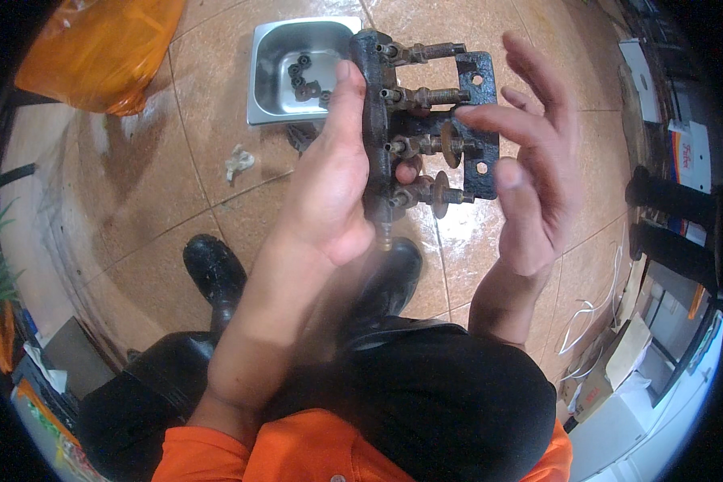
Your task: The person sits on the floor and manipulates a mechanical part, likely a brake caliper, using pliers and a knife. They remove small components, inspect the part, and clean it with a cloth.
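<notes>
My left hand [333, 173] is wrapped round a black metal pipe [375, 104] that forms one side of a greasy gas valve manifold. Several brass-coloured valves with threaded stems [434, 98] stick out of the pipe to the right. Rusty round discs [441, 194] sit on the two nearer stems. Behind the stem ends shows a black bracket plate [484, 120] with round holes. My right hand [538, 153] hovers at the right of the stems, fingers apart and slightly blurred. Its index fingertip is close to the upper disc; whether it touches cannot be told.
A steel pan [263, 104] with several small dark metal parts [301, 80] stands on the tiled floor beyond my left hand. A crumpled white scrap [238, 163] lies nearer. An orange plastic bag [104, 56] is at far left. Cardboard [618, 361] and a white cable [588, 309] lie at right.
</notes>
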Demonstrator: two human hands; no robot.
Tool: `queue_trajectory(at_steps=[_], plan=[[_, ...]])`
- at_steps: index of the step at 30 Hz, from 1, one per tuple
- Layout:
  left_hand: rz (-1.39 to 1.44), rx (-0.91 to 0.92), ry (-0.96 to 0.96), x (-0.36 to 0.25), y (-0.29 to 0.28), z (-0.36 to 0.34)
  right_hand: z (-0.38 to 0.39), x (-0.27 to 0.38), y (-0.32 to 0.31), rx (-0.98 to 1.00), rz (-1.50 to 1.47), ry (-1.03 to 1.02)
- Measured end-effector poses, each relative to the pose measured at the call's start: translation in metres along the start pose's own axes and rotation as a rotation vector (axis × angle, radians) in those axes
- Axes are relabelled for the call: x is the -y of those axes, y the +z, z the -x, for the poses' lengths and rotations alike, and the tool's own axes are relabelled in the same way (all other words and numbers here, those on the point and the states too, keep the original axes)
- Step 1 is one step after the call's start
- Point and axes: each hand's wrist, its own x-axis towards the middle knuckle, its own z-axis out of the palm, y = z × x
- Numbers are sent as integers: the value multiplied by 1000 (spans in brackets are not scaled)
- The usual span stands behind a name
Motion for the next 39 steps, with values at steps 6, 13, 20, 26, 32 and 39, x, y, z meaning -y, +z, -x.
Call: queue_trajectory(at_steps=[6, 13, 20, 26, 32, 39], plan=[[-56, -38, 17, 2, 2, -1, -1, -13, -6, 48, -70, -46], [-145, -29, 73, 3, 3, -1, -25, -13, -35, 337, 289, -195], [-168, -8, 82, -2, 2, 2, -20, -27, -37, 297, 258, -321], [-145, 18, 54, 0, -1, -1, -18, -26, -38, 337, 205, -324], [-172, -6, 48, -1, 2, 2, -21, -12, -36, 354, 339, -287], [-178, 29, 52, 1, 3, 1, -23, -1, -48, 493, 495, -301]])
